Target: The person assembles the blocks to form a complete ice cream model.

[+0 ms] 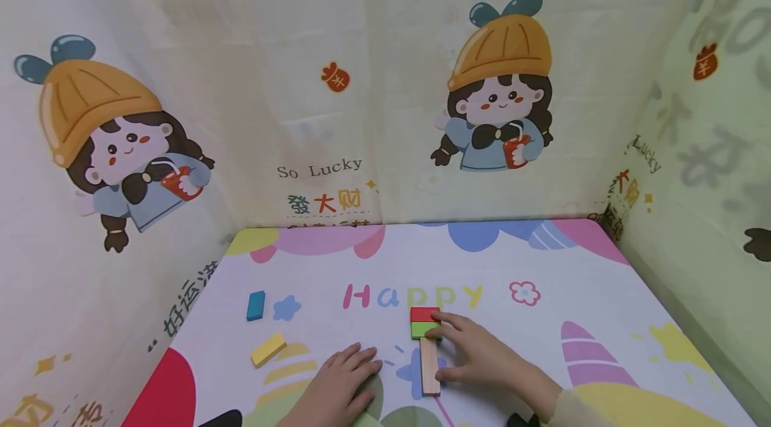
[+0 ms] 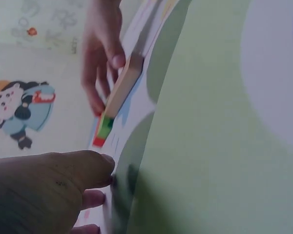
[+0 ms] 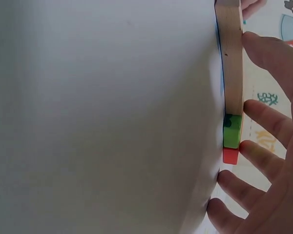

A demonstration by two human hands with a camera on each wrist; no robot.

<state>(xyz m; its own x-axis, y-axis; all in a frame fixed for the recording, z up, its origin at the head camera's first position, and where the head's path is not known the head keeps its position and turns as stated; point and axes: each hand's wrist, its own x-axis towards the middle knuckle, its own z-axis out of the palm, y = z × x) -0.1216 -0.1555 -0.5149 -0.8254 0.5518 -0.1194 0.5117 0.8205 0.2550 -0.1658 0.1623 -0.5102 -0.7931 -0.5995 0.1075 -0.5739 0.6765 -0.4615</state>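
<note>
A plain wooden block (image 1: 429,367) lies lengthwise on the table. At its far end a green block (image 1: 421,330) and a red block (image 1: 424,314) lie crosswise, side by side, forming a T shape. My right hand (image 1: 484,352) is spread over the right side of this row. Its thumb (image 3: 256,44) is at the side of the wooden block, and its fingertips are at the wooden, green and red blocks. My left hand (image 1: 340,383) rests on the table left of the row, fingers relaxed and holding nothing.
On the left part of the table lie a blue block (image 1: 255,306) and a yellow block (image 1: 268,351). The table top (image 1: 385,260) has a printed cover with "Happy" on it. Patterned cloth (image 1: 403,112) hangs behind it and on both sides.
</note>
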